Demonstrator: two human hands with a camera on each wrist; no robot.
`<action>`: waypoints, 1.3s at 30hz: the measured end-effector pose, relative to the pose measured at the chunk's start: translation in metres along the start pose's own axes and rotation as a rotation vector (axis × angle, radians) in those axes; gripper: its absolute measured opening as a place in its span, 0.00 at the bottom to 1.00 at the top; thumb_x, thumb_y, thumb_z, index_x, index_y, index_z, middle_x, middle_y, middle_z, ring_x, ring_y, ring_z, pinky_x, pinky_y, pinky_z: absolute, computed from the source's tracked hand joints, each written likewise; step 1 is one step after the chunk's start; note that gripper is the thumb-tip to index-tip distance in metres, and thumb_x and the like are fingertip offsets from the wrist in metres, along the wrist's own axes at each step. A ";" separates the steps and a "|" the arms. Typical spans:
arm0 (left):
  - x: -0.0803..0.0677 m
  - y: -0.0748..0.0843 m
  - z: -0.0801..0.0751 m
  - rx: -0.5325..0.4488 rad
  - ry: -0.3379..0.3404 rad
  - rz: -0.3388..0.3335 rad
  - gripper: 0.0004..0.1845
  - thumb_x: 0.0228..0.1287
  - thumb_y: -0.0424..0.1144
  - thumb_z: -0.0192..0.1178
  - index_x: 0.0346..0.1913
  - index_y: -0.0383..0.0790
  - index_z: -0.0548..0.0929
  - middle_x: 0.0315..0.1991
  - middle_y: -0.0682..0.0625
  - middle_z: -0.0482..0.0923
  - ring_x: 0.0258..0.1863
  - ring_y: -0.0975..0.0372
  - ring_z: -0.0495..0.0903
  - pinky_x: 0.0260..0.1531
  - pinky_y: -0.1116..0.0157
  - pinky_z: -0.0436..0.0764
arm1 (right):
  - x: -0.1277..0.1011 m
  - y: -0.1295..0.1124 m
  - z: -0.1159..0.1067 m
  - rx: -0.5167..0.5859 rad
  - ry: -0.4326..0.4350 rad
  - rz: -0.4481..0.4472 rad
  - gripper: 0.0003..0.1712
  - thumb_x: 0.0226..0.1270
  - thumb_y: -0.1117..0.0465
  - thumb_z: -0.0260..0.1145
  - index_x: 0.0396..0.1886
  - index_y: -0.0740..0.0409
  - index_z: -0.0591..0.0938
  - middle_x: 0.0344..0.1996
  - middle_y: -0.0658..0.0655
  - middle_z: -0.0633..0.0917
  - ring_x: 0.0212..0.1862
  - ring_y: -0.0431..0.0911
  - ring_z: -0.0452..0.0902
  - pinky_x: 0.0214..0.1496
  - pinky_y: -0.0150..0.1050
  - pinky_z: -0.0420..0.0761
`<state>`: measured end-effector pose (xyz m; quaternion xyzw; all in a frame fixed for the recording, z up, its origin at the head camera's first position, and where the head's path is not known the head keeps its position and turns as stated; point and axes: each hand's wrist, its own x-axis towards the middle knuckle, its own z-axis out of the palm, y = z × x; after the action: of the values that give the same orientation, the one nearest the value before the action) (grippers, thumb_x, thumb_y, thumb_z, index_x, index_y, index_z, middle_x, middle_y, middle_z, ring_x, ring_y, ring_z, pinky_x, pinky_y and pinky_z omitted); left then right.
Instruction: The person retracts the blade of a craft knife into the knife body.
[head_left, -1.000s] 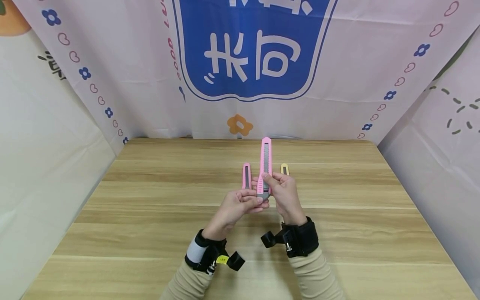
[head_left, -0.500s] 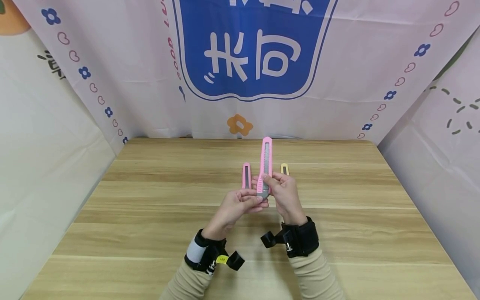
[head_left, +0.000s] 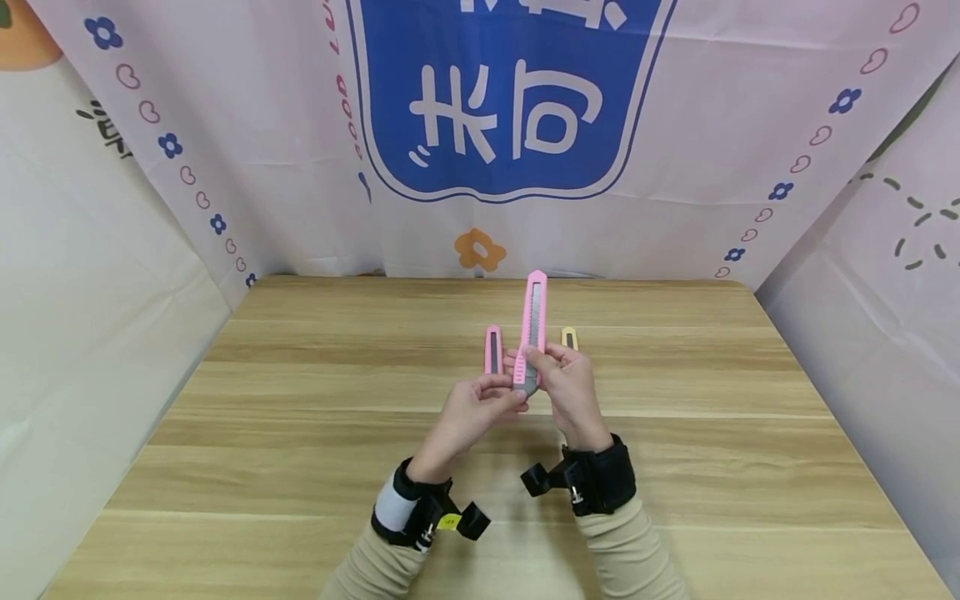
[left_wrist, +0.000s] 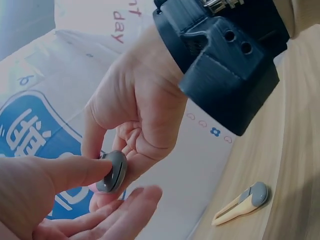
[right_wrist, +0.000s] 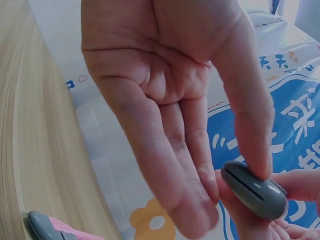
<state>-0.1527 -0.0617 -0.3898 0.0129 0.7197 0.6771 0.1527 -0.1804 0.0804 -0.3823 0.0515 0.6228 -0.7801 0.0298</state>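
Observation:
A large pink box cutter (head_left: pixel 535 325) with a grey end (left_wrist: pixel 117 172) stands raised over the wooden table, tip away from me. My right hand (head_left: pixel 572 387) grips its lower part, thumb on the front and fingers behind. With its thumb on the grey end, my left hand (head_left: pixel 474 408) pinches the cutter's bottom; its other fingers reach out below, apart from the handle. A smaller pink box cutter (head_left: pixel 492 350) lies on the table left of the held one, its lower part hidden by the left hand. A yellow box cutter (left_wrist: pixel 245 200) lies to the right, mostly behind the right hand.
The wooden table (head_left: pixel 300 417) ends at a white cloth backdrop (head_left: pixel 300 225) with a blue printed sign. Pale cloth walls rise on the left and right. Each wrist wears a black strap (head_left: pixel 600 479) with a small camera.
The held cutter has risen slightly and shifted a touch right. My left fingers have drawn back a little from behind the grey end. The two cutters on the table have not moved.

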 end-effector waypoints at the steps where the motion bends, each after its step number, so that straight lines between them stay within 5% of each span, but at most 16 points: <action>1: 0.000 0.000 0.001 0.030 0.025 0.018 0.19 0.63 0.35 0.62 0.55 0.30 0.77 0.48 0.33 0.83 0.42 0.57 0.87 0.48 0.60 0.87 | 0.000 0.000 0.000 -0.003 0.005 0.001 0.18 0.67 0.69 0.59 0.54 0.75 0.77 0.40 0.64 0.89 0.35 0.38 0.88 0.41 0.29 0.87; 12: -0.004 0.000 0.009 0.278 0.252 0.297 0.30 0.53 0.37 0.72 0.58 0.27 0.77 0.44 0.36 0.82 0.44 0.51 0.83 0.45 0.63 0.88 | -0.001 0.003 0.003 -0.020 0.032 -0.027 0.18 0.65 0.69 0.62 0.53 0.75 0.78 0.43 0.68 0.87 0.36 0.38 0.88 0.39 0.28 0.87; 19: -0.006 0.000 0.012 0.366 0.335 0.381 0.29 0.51 0.37 0.72 0.56 0.27 0.78 0.44 0.37 0.78 0.44 0.52 0.83 0.45 0.61 0.88 | -0.001 0.007 0.010 -0.035 0.062 -0.014 0.17 0.63 0.69 0.65 0.50 0.74 0.80 0.41 0.66 0.89 0.33 0.35 0.86 0.36 0.27 0.85; 26: -0.007 0.000 0.014 0.420 0.385 0.393 0.28 0.51 0.35 0.73 0.55 0.28 0.79 0.44 0.38 0.79 0.42 0.52 0.82 0.42 0.60 0.88 | -0.005 0.010 0.020 -0.091 0.067 -0.009 0.14 0.64 0.67 0.65 0.48 0.70 0.82 0.44 0.70 0.86 0.30 0.35 0.84 0.28 0.25 0.80; 39: -0.008 0.001 0.013 0.457 0.432 0.397 0.23 0.51 0.35 0.72 0.50 0.28 0.82 0.40 0.39 0.79 0.34 0.55 0.83 0.34 0.65 0.87 | -0.007 0.011 0.022 -0.146 0.041 -0.022 0.15 0.64 0.66 0.65 0.49 0.69 0.82 0.44 0.70 0.87 0.32 0.37 0.85 0.28 0.25 0.79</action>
<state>-0.1424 -0.0513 -0.3882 0.0428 0.8515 0.5024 -0.1441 -0.1734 0.0569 -0.3873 0.0583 0.6791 -0.7317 0.0118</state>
